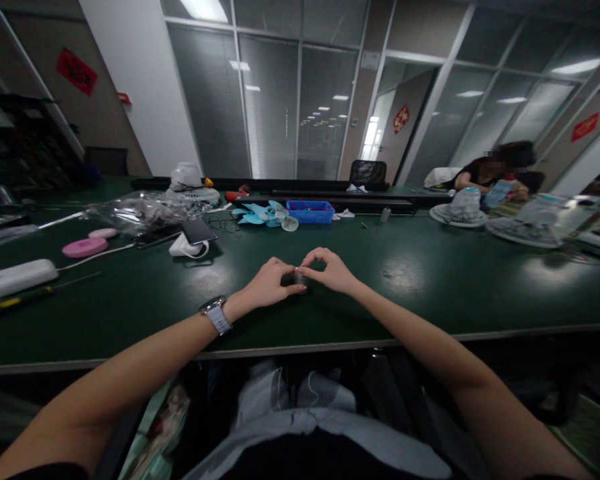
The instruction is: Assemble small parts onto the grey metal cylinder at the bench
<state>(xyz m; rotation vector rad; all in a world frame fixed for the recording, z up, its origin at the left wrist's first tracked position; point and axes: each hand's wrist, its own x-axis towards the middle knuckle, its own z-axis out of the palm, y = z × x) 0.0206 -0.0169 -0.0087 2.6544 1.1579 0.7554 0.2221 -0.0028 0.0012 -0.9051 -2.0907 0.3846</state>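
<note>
A small grey metal cylinder stands on the green tabletop between my hands. My left hand is curled round its left side, with the thumb low against it and a finger near the top. At the cylinder's upper end, my right hand pinches thumb and fingertip together. Whether those right fingertips hold a separate small piece is too fine to make out. The cylinder is partly hidden by the fingers of both hands.
A blue plastic bin lies ahead, beside light-blue fan blades. Another small cylinder stands to its right. At left are a white power strip, a screwdriver and clear plastic wrap. A person sits at far right.
</note>
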